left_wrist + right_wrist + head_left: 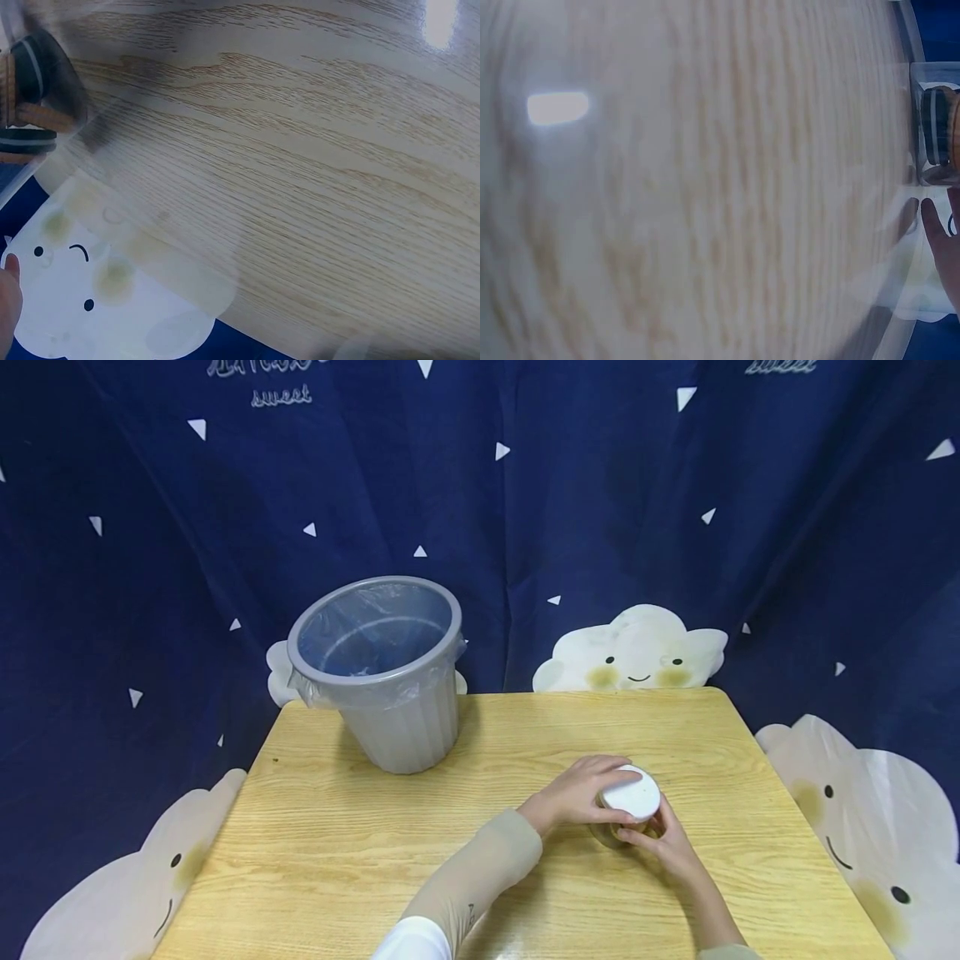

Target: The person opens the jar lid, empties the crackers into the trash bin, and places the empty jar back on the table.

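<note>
L hand (577, 791) grips white lid (632, 794), R hand (670, 845) holds clear jar (933, 77) over worktop (540, 735); can read "sweet" on blue bkgd curtain (450, 485).

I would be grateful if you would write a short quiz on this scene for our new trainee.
1. Which hand grips the round white lid?
2. In the head view, where does the gray trash bin with the clear liner stand relative to the jar?
A) To its left
B) To its right
C) Directly in front of it
3. True or false: the jar is empty.

Key:
1. The left hand
2. A
3. False
</note>
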{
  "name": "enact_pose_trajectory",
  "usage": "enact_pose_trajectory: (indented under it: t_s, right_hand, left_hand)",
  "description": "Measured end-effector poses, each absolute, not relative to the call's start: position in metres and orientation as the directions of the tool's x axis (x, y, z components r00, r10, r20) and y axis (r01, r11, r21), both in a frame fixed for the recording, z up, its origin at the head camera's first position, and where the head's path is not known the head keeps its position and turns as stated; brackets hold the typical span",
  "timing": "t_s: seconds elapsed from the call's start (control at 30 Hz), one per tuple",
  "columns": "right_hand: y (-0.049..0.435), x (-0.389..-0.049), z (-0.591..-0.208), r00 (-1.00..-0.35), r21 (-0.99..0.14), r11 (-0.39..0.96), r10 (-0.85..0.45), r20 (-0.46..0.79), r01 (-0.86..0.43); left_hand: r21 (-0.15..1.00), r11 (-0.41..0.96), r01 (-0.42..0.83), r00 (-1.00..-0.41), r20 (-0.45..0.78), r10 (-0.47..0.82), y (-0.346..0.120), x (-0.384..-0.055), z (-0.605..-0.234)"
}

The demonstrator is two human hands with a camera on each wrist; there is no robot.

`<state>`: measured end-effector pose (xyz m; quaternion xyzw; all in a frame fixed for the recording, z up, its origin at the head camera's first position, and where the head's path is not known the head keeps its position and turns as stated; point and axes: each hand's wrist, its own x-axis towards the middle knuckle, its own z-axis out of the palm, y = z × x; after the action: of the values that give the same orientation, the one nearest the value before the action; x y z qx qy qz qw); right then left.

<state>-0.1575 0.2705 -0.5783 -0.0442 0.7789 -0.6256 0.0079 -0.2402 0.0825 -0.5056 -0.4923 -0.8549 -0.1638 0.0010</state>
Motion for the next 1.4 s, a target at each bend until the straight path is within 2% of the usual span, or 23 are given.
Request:
enact_pose_trajectory:
  t_s: [0.27, 0.6, 0.97, 1.4]
  right_hand:
    - [0.273, -0.159, -0.579, -0.994, -0.957, 0.273, -0.078, 0.081, -0.099]
    - [0.269, -0.157, -0.574, -0.998, -0.976, 0.215, -0.057, 0.032, -0.044]
    - [0.272, -0.16, -0.58, -0.996, -0.956, 0.281, -0.062, 0.066, -0.081]
    - [0.271, -0.158, -0.579, -0.996, -0.968, 0.234, -0.055, 0.073, -0.084]
  left_hand:
    - [0.263, 0.478, 0.838, -0.529, 0.181, 0.829, 0.084, -0.24, -0.506]
    - [0.218, 0.518, 0.827, -0.559, 0.219, 0.8, 0.086, -0.238, -0.508]
    - [0.218, 0.568, 0.794, -0.608, 0.237, 0.758, 0.09, -0.233, -0.505]
    - [0.159, 0.606, 0.78, -0.624, 0.277, 0.731, 0.094, -0.23, -0.503]
